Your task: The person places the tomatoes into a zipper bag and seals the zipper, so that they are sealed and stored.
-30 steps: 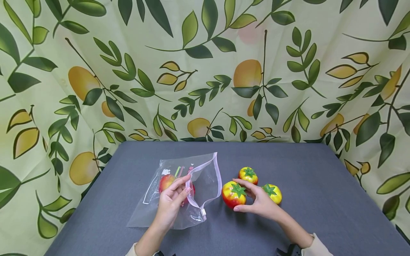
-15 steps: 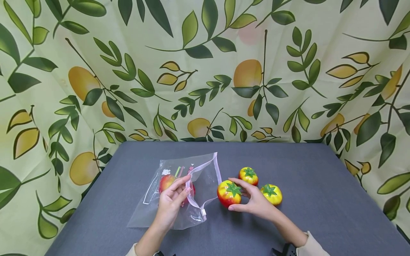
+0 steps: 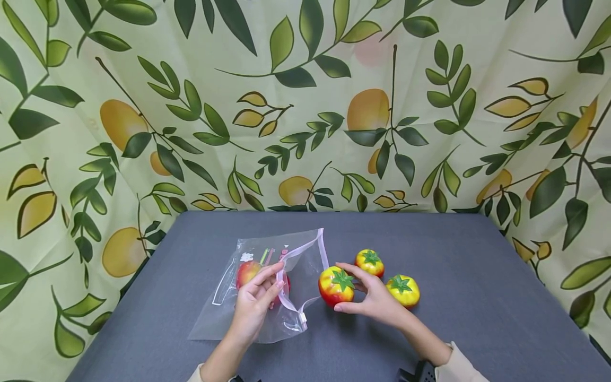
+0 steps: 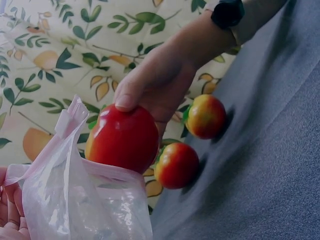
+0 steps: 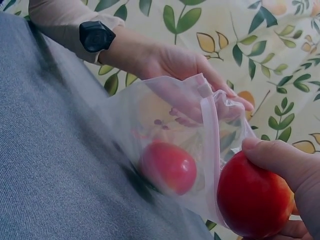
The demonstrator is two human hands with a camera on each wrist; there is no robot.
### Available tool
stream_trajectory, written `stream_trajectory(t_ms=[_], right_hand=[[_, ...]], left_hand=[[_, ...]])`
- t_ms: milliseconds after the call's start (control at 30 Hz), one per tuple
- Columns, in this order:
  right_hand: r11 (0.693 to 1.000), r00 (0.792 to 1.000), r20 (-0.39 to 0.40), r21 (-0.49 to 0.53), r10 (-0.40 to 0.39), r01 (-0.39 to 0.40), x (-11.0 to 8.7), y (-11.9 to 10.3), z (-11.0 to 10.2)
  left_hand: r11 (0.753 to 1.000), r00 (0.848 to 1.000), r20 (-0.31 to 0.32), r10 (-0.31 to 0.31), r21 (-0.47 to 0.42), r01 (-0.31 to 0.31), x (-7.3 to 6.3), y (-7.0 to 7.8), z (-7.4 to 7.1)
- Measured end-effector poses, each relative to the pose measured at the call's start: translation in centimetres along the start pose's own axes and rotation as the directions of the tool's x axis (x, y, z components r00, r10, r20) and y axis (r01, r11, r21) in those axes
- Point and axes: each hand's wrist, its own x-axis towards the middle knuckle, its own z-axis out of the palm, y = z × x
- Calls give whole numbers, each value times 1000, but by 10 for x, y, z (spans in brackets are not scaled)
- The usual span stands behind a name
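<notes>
My left hand (image 3: 258, 300) pinches the lilac zip edge of a clear zip bag (image 3: 215, 318), whose mouth gapes to the right. A red-and-yellow fruit (image 3: 247, 273) shows through the plastic; in the right wrist view, a red fruit (image 5: 168, 168) lies inside too. My right hand (image 3: 374, 300) grips a shiny red-and-yellow tomato (image 3: 331, 291) with a green star-shaped leaf top, thumb on one side and fingers on the other. In the left wrist view this tomato (image 4: 125, 140) is right at the bag's opening; whether it touches the rim I cannot tell.
Two more tomatoes stand on the grey table (image 3: 458, 276) right of the bag: one farther back (image 3: 369, 262), and a second tomato (image 3: 403, 292) close behind my right wrist. A leaf-patterned cloth (image 3: 305, 106) hangs behind the table.
My right hand has carried the tomato left, from beside the bag to its open mouth. My left hand has kept its hold on the bag's edge.
</notes>
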Motion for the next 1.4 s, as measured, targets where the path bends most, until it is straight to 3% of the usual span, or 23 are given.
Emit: stream_trajectory(t_ms=[300,533,967,1233,1400], right_hand=[[999,999,-7,15,38,-38,3,-5,3],[999,996,-89,38,12,-9,6,-9,8],[999,990,-140,-16,-35,33,12,-12,15],[1000,974,-227,-13,17,-20,14,-15,22],[998,971,-235,48,47,-37,15,-15,25]], left_hand=[[999,999,13,32,-10,-32,0,-1,-2],[994,994,53,101,-39,-99,1,0,0],[995,993,65,95,-31,-93,-2,0,-1],[999,997,52,48,-11,-48,-2,2,-1],[998,996,52,66,-28,-65,-2,2,0]])
